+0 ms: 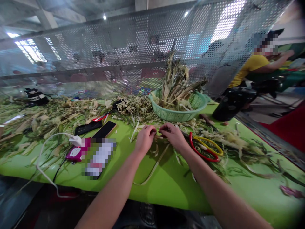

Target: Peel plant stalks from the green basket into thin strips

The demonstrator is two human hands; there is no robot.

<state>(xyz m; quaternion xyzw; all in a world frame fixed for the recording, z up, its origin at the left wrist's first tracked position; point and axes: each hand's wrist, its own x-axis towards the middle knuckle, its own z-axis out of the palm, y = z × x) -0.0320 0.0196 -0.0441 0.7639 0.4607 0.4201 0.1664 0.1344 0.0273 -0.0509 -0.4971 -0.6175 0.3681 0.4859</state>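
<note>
While your left hand (145,139) and right hand (174,136) both pinch the husk strip (157,137) stretched between them, it looks light, limp and easily torn; grip near its ends.

A long bright green surface (166,187) runs across the room, edged on the right by a grey metal rail (269,136). Behind it stands a tall grey perforated metal screen (133,51), slanting away to the right. Bright white windows (30,51) glow through its holes on the left and upper right. Above are bare concrete ceiling beams (47,12) and a small round ceiling lamp (105,17). A dark red floor (293,127) shows at the far right.
</note>
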